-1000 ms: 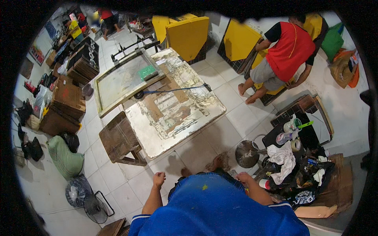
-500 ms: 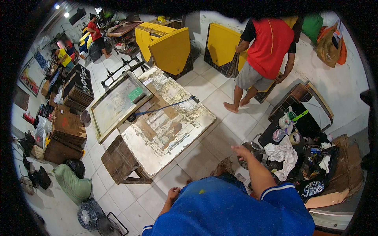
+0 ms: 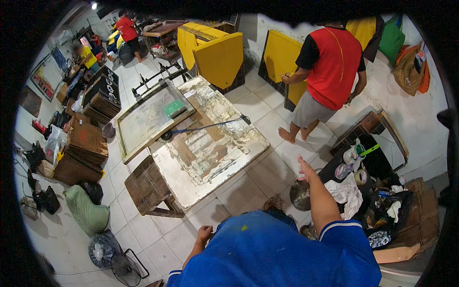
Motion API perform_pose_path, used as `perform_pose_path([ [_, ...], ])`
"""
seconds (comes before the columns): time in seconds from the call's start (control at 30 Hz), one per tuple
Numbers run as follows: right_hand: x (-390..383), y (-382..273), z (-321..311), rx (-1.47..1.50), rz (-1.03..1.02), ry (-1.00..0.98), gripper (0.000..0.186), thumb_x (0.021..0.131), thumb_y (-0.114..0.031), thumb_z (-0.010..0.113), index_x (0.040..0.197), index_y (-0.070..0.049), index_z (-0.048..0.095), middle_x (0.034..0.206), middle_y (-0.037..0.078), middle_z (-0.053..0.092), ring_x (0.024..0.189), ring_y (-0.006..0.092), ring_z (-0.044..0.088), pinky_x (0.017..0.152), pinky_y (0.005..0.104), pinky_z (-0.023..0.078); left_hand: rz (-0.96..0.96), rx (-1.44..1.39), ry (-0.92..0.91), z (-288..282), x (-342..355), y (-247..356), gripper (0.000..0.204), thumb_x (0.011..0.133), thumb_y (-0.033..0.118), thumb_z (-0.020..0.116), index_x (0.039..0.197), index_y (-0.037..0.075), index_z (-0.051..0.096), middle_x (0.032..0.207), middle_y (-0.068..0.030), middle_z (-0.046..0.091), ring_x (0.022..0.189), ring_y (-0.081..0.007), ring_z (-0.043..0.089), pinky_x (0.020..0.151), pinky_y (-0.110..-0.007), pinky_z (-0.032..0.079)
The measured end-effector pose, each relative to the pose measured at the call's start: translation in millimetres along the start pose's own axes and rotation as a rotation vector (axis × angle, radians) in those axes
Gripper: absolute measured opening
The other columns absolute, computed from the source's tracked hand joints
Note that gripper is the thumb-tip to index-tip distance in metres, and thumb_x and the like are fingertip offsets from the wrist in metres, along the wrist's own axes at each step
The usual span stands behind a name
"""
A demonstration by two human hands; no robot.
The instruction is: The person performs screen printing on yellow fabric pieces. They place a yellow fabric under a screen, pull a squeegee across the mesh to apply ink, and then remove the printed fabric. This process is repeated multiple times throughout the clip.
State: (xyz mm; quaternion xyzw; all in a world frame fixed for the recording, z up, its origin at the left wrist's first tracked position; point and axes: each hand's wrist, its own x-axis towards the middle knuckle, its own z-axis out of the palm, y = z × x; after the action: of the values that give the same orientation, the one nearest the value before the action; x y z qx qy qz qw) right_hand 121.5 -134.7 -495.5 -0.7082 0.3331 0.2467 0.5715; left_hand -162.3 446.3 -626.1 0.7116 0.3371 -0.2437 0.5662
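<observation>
My right hand [image 3: 304, 170] is stretched out ahead of me over the floor, fingers extended and nothing in it. A round grey metal stand or base [image 3: 300, 197] is just below it. At my left side, my left hand [image 3: 205, 233] hangs with its fingers curled in, and I see no object in it. Ahead stands a worn white table [image 3: 224, 158] with peeling paint and tape. A framed printing screen [image 3: 148, 119] lies tilted over its left side, with a green block [image 3: 174, 109] resting on it. A blue strap [image 3: 210, 126] stretches across the tabletop.
A wooden stool [image 3: 149, 189] stands left of the table. Right are a cluttered bench [image 3: 330, 178] and a white cloth [image 3: 346, 193]. A person in red [image 3: 334, 67] stands by yellow panels [image 3: 282, 55]. Stacked boards [image 3: 81, 155], a green sack [image 3: 85, 210] and a fan [image 3: 126, 270] line the left.
My right hand has risen and reached farther forward, its fingers now straightened. The person in red has straightened up and no longer holds the dark bundle at the yellow panel. My view has shifted slightly.
</observation>
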Motion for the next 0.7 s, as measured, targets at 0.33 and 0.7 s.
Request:
perform_pose_path([
  [0.33, -24.6, -1.0, -12.2, 0.016, -0.017, 0.013, 0.102, 0.091, -0.085, 0.042, 0.163, -0.014, 0.030, 0.167, 0.019, 0.023, 0.144, 0.0408, 0.037, 0.103, 0.0606, 0.045, 0.056, 0.174, -0.016, 11.5, 13.1, -14.6, 0.038, 0.096, 0.032, 0.073, 0.108, -0.003, 0.073, 0.092, -0.0111, 0.075, 0.080, -0.0186, 0.070, 0.072, -0.033, 0.057],
  [0.7, -48.3, 26.2, -20.8, -0.072, -0.044, -0.036, 0.066, 0.103, -0.056, 0.056, 0.151, -0.011, 0.048, 0.138, 0.009, 0.058, 0.114, 0.0227, 0.059, 0.089, 0.0411, 0.053, -0.062, -0.069, -0.147, 11.4, 51.8, 22.7, 0.043, 0.098, 0.040, 0.069, 0.123, 0.005, 0.063, 0.103, -0.0078, 0.071, 0.085, -0.0197, 0.068, 0.072, -0.035, 0.055],
])
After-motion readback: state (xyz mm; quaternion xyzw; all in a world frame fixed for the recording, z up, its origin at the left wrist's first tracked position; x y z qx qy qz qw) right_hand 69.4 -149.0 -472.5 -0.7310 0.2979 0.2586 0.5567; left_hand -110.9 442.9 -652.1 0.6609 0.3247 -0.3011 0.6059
